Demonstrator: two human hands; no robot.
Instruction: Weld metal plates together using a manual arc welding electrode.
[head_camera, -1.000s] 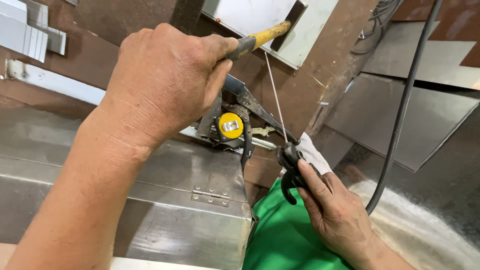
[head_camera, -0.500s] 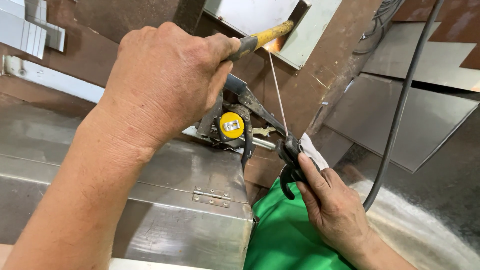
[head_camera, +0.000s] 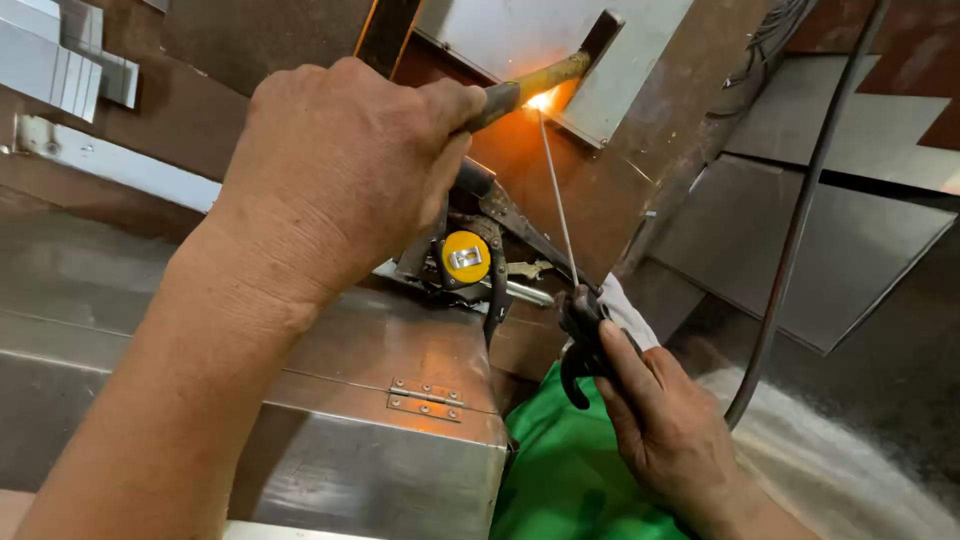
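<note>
My left hand (head_camera: 340, 170) is closed around a dark tool with a yellowish shaft (head_camera: 540, 82), whose tip presses on the edge of a grey metal sheet (head_camera: 640, 60). Lower right, my right hand (head_camera: 665, 430) grips a black electrode holder (head_camera: 580, 335) wrapped partly in white cloth. A thin welding rod (head_camera: 557, 200) rises from the holder. Its tip glows orange with a bright spark (head_camera: 542, 100) right under the tool's shaft, against the sheet's edge.
A stainless box with a small hinge (head_camera: 425, 400) fills the lower left. A clamp-like tool with a yellow disc (head_camera: 466, 257) lies on it. A dark cable (head_camera: 800, 230) runs from top right downward. Green cloth (head_camera: 570, 480) is below, and more metal sheets (head_camera: 830, 240) lean at right.
An orange glow and spark have appeared at the rod's tip, where there was none before. Both hands have stayed almost in place.
</note>
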